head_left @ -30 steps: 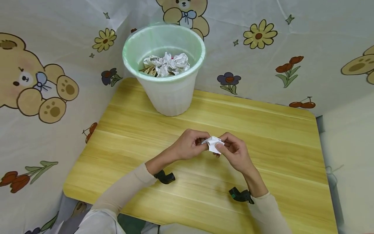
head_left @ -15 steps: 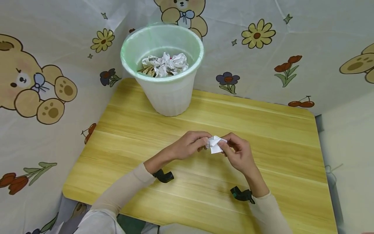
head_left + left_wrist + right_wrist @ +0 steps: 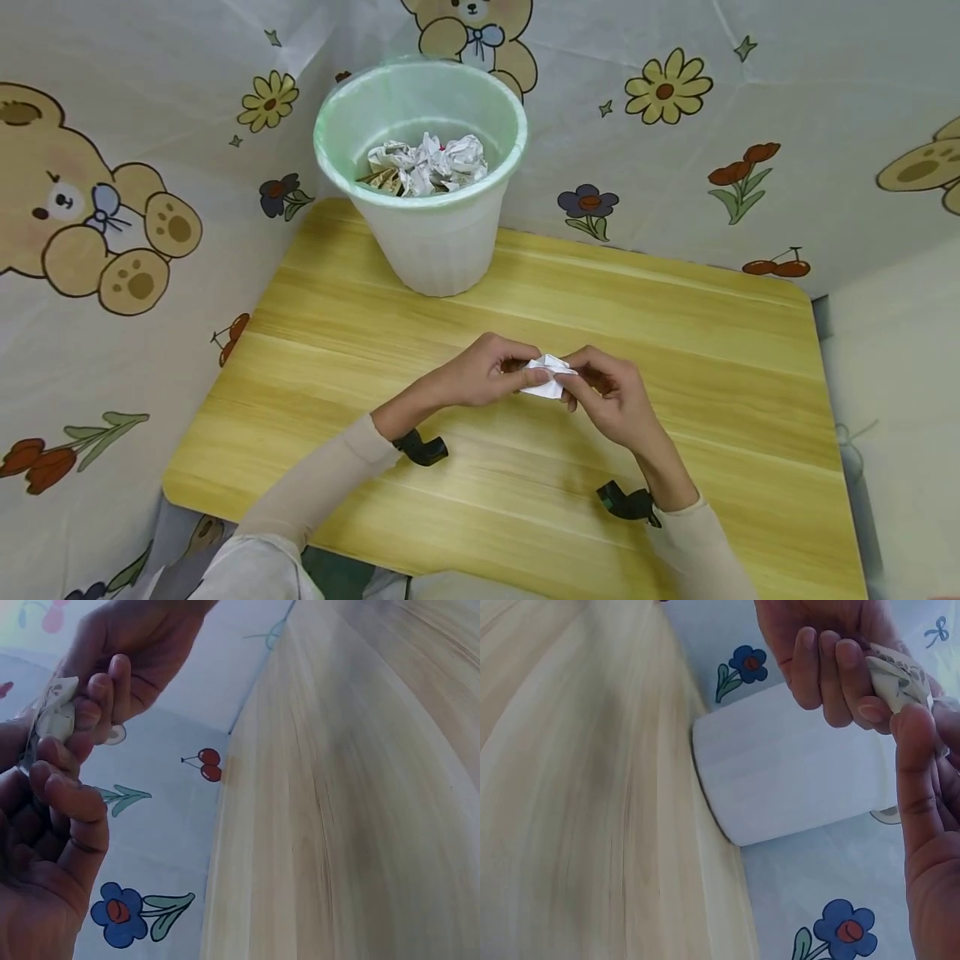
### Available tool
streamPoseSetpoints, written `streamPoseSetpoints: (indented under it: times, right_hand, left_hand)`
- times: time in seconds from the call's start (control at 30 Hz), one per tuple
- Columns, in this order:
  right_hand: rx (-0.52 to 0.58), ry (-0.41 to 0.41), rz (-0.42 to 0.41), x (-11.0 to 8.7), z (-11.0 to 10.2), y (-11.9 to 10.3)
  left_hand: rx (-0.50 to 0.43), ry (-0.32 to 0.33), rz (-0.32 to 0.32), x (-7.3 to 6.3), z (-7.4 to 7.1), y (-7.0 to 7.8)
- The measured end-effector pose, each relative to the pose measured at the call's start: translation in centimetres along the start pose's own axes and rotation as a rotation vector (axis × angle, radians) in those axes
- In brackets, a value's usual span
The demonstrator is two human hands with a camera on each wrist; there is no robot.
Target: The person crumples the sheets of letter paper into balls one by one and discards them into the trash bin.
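A small folded, creased piece of white paper is held above the table between both hands. My left hand pinches its left side, thumb on top. On the right side, my right hand pinches it between thumb and fingers. Both wrist views show the paper from below; in the left wrist view the paper looks bunched with several fingertips against it. Dark markings show on the paper in the right wrist view. Parts of it are hidden by the fingers.
Behind the hands, a pale green and white bin stands on the wooden table. Crumpled white paper and a brownish scrap lie inside it. A cloth printed with bears and flowers hangs around the back and left.
The paper has been turned and reshaped between the fingers. My left thumb now lies over its front left part. My right hand has shifted slightly. The bin stays put.
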State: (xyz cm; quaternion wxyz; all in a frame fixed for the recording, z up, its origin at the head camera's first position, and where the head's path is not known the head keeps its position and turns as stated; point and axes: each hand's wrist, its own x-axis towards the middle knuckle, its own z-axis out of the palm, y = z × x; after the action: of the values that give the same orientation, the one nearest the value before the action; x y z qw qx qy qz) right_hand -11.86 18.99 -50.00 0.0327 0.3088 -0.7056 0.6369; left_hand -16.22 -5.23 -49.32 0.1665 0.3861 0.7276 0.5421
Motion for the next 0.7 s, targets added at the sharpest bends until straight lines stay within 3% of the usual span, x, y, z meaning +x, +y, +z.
streamPoseSetpoints:
  times: [0.2,0.43,0.57,0.7]
  right_hand:
    - [0.287,-0.095,0.039,-0.1,-0.8,0.1]
    - [0.563,-0.222,0.26,0.3,-1.8,0.7]
    - [0.52,-0.236,0.37,0.5,-2.2,0.4]
    - [0.308,-0.215,0.427,0.6,-2.4,-0.5]
  left_hand:
    - [0.0,-0.028,0.004,0.1,-0.5,0.2]
    - [0.159,-0.096,0.032,-0.3,-1.0,0.4]
    - [0.271,-0.079,0.104,-0.5,-1.1,0.8]
    - [0.398,-0.038,0.17,-0.7,-1.1,0.9]
